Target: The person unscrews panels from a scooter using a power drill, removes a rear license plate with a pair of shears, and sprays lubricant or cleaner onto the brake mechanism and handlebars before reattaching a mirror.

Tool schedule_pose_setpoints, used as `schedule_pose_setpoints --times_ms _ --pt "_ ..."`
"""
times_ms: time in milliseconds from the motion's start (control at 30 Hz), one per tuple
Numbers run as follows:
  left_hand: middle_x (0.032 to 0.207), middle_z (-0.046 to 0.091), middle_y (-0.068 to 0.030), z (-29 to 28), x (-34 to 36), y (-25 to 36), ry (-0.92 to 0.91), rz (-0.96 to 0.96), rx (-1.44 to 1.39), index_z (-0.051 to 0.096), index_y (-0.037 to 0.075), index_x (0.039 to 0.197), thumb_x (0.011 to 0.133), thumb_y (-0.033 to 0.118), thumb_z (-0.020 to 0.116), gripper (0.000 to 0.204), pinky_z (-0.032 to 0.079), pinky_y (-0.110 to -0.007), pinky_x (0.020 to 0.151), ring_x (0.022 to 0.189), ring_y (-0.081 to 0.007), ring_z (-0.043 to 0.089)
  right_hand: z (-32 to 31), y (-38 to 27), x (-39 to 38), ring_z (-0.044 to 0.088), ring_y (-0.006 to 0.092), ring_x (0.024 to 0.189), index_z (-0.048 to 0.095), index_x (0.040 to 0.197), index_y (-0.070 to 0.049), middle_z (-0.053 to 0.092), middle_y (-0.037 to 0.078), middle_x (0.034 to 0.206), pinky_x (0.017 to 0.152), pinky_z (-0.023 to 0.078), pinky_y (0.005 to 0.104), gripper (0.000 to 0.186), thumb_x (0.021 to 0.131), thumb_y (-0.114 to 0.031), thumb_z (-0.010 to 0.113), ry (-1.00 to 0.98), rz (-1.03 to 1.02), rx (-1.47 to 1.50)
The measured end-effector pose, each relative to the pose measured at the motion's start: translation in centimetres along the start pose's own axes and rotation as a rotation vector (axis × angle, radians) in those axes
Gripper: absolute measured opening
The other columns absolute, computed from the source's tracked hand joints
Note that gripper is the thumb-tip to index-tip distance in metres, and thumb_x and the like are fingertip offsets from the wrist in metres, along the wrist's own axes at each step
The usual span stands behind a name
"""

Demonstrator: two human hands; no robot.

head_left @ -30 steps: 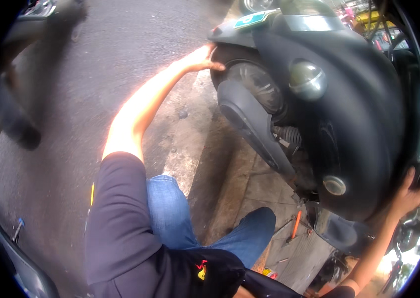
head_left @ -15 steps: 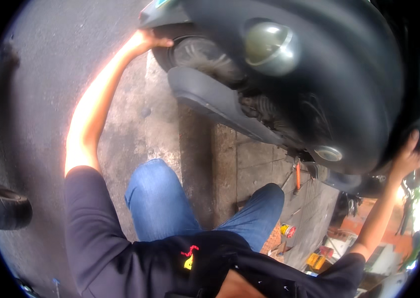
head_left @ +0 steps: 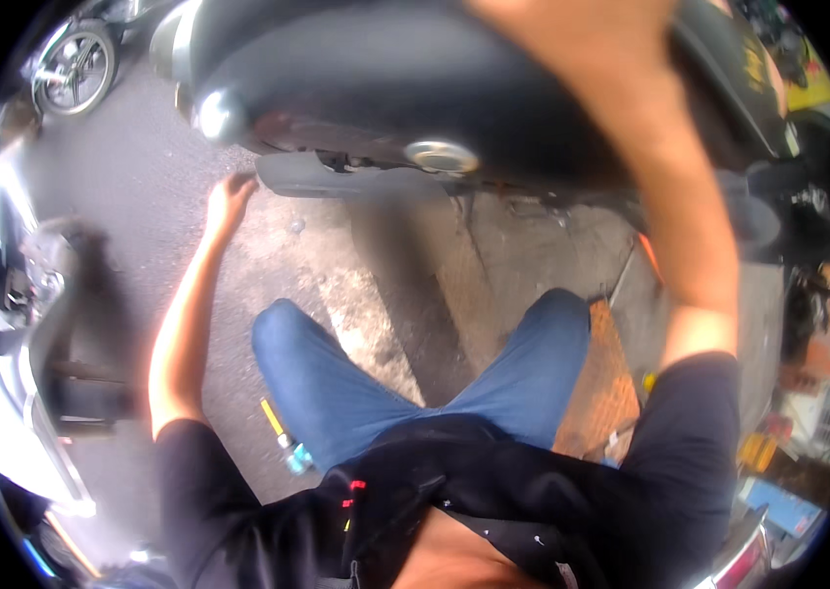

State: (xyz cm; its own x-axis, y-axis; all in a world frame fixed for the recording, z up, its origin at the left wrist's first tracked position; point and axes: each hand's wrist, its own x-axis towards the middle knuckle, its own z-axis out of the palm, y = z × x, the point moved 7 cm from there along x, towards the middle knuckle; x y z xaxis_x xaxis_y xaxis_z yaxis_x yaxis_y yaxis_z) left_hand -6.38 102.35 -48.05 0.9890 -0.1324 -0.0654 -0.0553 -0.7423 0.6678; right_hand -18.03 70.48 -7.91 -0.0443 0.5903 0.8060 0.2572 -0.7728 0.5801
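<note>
A black scooter body (head_left: 356,69) spans the top of the view, with a chrome bulge (head_left: 221,115), a round chrome fitting (head_left: 441,155) and a grey lower guard (head_left: 302,175). My left hand (head_left: 235,191) is at that guard's left end, fingers somewhat bent and blurred; whether it touches the guard is unclear. My right hand (head_left: 577,29) is high over the scooter body, smeared, its fingers indistinct at the top edge; I cannot tell what it holds.
Another vehicle (head_left: 42,373) stands at left, a spoked wheel (head_left: 77,69) behind it. My jeans-clad knees are bent over stained pavement (head_left: 297,255). A yellow-handled tool (head_left: 273,417) lies by my left knee, an orange-handled one (head_left: 648,253) at right, near cardboard (head_left: 601,363) and a blue box (head_left: 778,506).
My right hand has moved from the scooter's right end up over its body. My left hand has dropped from the wheel and fender to the grey guard's end. The view has swung round.
</note>
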Motion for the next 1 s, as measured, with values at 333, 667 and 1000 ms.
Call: schedule_pose_setpoints --times_ms 333,667,1000 --pt "0.138 0.036 -0.0090 3.1 -22.3 31.1 -0.744 -0.293 -1.735 0.032 0.009 0.136 0.095 0.041 0.036 0.052 0.026 -0.038 0.109 0.130 -0.0234 0.032 -9.3 -6.7 -1.4 0.052 0.0317 0.099 0.062 0.094 -0.004 0.058 0.015 0.099 0.093 0.036 0.0475 0.034 0.069 -0.027 0.062 -0.633 0.916 1.140" --pt "0.111 0.058 -0.0089 -7.9 -20.5 63.0 -1.070 -0.621 -1.544 0.051 0.006 0.118 0.094 0.032 0.049 0.036 0.047 -0.036 0.091 0.104 -0.0215 0.056 -22.7 24.9 1.6 0.052 0.0301 0.097 0.062 0.101 -0.004 0.059 0.012 0.101 0.087 0.041 0.0427 0.036 0.078 -0.032 0.065 -0.815 1.191 0.175" --pt "0.100 0.065 -0.0109 -9.1 5.4 88.5 -0.705 0.550 -0.610 0.059 -0.003 0.111 0.085 0.017 0.060 0.032 0.047 -0.029 0.080 0.092 -0.0167 0.060 -43.8 48.9 -6.8 0.049 0.0367 0.110 0.047 0.125 -0.001 0.054 0.019 0.115 0.094 0.038 0.0454 0.074 0.068 -0.041 0.074 -1.309 1.622 -1.069"
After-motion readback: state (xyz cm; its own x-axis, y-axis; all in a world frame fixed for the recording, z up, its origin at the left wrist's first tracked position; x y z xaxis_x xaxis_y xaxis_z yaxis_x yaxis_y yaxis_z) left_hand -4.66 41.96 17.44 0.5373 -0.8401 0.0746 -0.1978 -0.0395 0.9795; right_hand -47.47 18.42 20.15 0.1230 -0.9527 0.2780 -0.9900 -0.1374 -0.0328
